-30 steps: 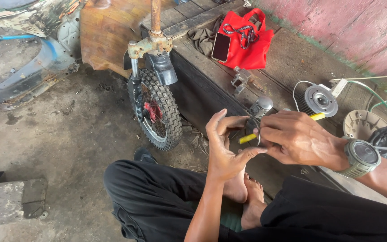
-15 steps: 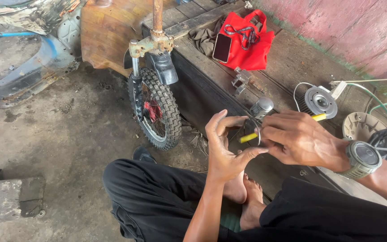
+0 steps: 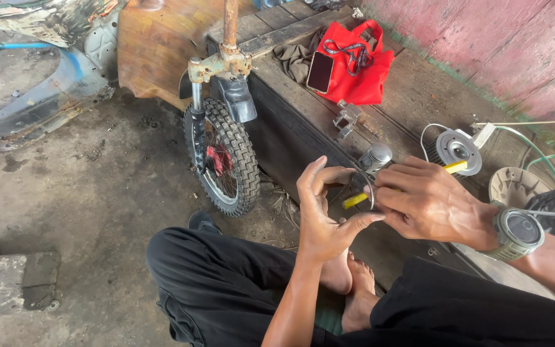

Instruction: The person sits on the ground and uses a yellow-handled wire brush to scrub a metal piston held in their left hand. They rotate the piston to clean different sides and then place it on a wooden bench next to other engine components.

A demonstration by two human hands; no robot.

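Head view: at centre frame the left hand (image 3: 324, 215) pinches a thin metal ring (image 3: 365, 187), and the right hand (image 3: 428, 199) is clenched on a yellow tool (image 3: 355, 200) through it. Behind, a dark wooden counter (image 3: 412, 96) carries a red bag (image 3: 358, 61); a small wheel (image 3: 223, 157) stands on the stained concrete floor (image 3: 97, 186), pink wall (image 3: 502, 45) upper right.

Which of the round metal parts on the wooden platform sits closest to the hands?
The small silver piston, just beyond the left hand; the finned round part lies farther right, past the right hand.

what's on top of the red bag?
A dark phone leans on the red bag's left edge; a lanyard lies across it. The bag's inside cannot be seen.
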